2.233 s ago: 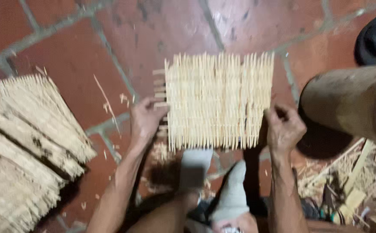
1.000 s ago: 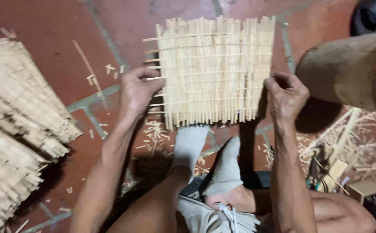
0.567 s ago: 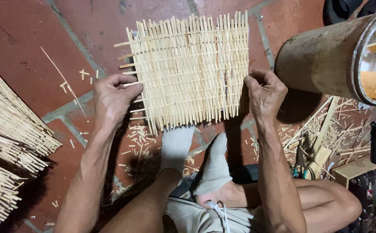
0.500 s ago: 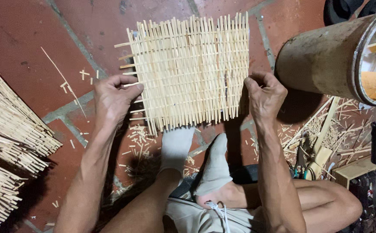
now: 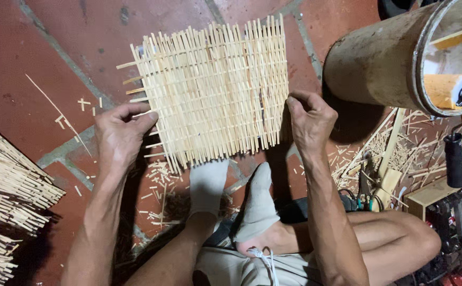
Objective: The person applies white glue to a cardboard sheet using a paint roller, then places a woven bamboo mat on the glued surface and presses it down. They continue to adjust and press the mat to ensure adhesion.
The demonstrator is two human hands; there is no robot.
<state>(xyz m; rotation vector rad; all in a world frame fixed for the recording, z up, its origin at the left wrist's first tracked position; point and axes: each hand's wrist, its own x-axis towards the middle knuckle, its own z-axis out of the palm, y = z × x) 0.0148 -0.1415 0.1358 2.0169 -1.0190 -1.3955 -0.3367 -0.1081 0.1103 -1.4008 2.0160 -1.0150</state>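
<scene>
The red tile floor [image 5: 82, 47] is the biggest thing here. A big round drum [image 5: 384, 63] lies on its side at the top right. Stacks of woven mats [image 5: 8, 196] sit at the left edge. In the middle is a woven stick mat [image 5: 215, 90], flat over the floor, just past two feet in pale socks [image 5: 231, 196]. The left hand [image 5: 118, 135] is curled, with its fingers pinching the mat's left edge. The right hand [image 5: 309, 119] is closed on the mat's right edge, thumb on top. Little stick bits [image 5: 157, 180] lie on the floor under the mat.
</scene>
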